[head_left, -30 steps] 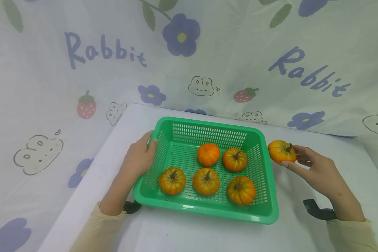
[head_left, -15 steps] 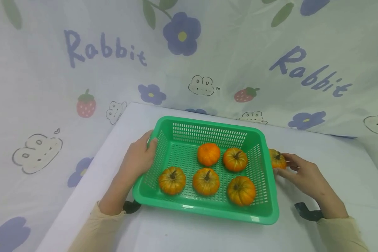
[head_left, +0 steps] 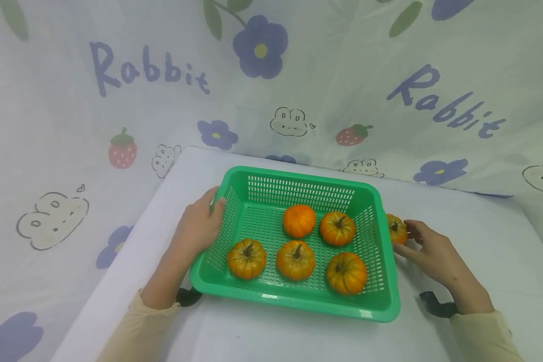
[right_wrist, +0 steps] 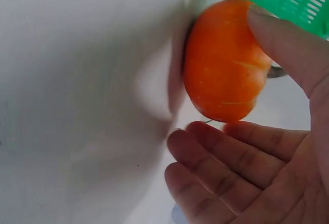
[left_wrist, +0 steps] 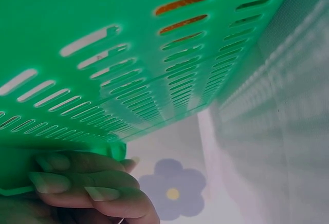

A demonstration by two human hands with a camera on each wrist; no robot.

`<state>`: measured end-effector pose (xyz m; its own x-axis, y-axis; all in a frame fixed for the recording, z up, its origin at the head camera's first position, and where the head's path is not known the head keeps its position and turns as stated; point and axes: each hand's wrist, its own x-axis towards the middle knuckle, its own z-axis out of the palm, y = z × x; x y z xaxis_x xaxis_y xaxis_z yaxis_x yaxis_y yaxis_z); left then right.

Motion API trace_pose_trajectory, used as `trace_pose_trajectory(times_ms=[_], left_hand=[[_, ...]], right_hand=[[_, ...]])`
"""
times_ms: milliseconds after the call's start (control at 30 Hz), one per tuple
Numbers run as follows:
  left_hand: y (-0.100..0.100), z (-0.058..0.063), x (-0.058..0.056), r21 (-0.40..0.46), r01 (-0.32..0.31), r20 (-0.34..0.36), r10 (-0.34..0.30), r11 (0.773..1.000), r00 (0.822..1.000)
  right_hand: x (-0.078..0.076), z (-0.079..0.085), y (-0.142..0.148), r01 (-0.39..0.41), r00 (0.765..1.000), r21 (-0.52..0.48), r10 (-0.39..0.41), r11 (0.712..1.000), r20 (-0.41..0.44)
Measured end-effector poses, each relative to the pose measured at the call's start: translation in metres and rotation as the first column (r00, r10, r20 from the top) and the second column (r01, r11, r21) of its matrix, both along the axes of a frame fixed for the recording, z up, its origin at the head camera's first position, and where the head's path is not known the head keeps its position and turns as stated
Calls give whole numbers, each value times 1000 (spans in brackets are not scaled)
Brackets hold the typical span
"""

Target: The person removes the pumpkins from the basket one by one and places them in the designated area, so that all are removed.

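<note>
Gripping the left rim of a green basket (head_left: 294, 300), the person's left hand (head_left: 198, 223) has its thumb over the edge and its fingers curled on the outer side. Across from it, the right hand (head_left: 436, 254) has no firm hold: its thumb rests against a small orange pumpkin (head_left: 395, 230), while the fingers lie loose and fairly straight just beside the fruit. That pumpkin appears to sit on the white table (head_left: 470, 211), right of the basket and close to its wall, partly hidden by the rim from above.

Five more pumpkins lie in the basket. Three form a row toward the near side: a yellowish left pumpkin (head_left: 246, 259), a middle pumpkin (head_left: 295, 260) with its stem up, and a right pumpkin (head_left: 346, 273) in the near right part. Behind them I see a smooth, brighter orange one (head_left: 299, 221) and, just to its right, a streaked one (head_left: 337, 229) with a dark stem.

Both arms wear pale tan sleeves (head_left: 481, 334), and a dark curved piece (head_left: 436, 305) shows by each wrist. On the far side hangs a pale cloth (head_left: 326, 75) printed with purple flowers, strawberries, rabbit faces and the word "Rabbit".
</note>
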<state>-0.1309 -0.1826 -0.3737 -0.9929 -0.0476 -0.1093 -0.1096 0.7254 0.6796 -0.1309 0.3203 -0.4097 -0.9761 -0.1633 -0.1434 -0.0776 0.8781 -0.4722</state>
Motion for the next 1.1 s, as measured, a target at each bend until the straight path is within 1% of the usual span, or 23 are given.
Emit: trace_pose_trajectory(times_ms=[167, 267, 400, 533, 667, 733, 833, 933, 1000, 1100], left_hand=[[1, 1, 0, 1, -7, 9, 7, 1000, 1000], [1, 2, 0, -3, -8, 19, 8, 1000, 1000], [1, 2, 0, -6, -15, 26, 15, 1000, 1000], [1, 3, 0, -9, -19, 33, 19, 1000, 999], [-1, 5, 0, -26, -18, 29, 19, 999, 999], [-2, 5, 0, -38, -22, 23, 23, 999, 999], [-3, 6, -1, -48, -25, 21, 26, 999, 999], [-3, 6, -1, -50, -19, 23, 21, 999, 1000], [-2, 5, -1, -50, -16, 24, 18, 999, 1000], [-1, 2, -2, -55, -14, 15, 14, 998, 1000]], right_hand=[[1, 2, 1, -19, 1000, 7, 19, 1000, 4], [3, 6, 2, -30, 999, 10, 30, 1000, -28], [5, 17, 1, -31, 996, 2, 31, 1000, -79], [8, 34, -4, -45, 989, 9, 46, 999, -140], [9, 59, -17, -86, 969, 15, 87, 996, -231], [8, 73, -26, -115, 960, 5, 113, 993, -257], [7, 91, -42, -164, 951, 0, 158, 987, -265], [8, 106, -58, -214, 941, 27, 214, 976, -261], [8, 112, -67, -255, 930, 51, 259, 966, -259], [7, 117, -82, -306, 917, 76, 316, 949, -245]])
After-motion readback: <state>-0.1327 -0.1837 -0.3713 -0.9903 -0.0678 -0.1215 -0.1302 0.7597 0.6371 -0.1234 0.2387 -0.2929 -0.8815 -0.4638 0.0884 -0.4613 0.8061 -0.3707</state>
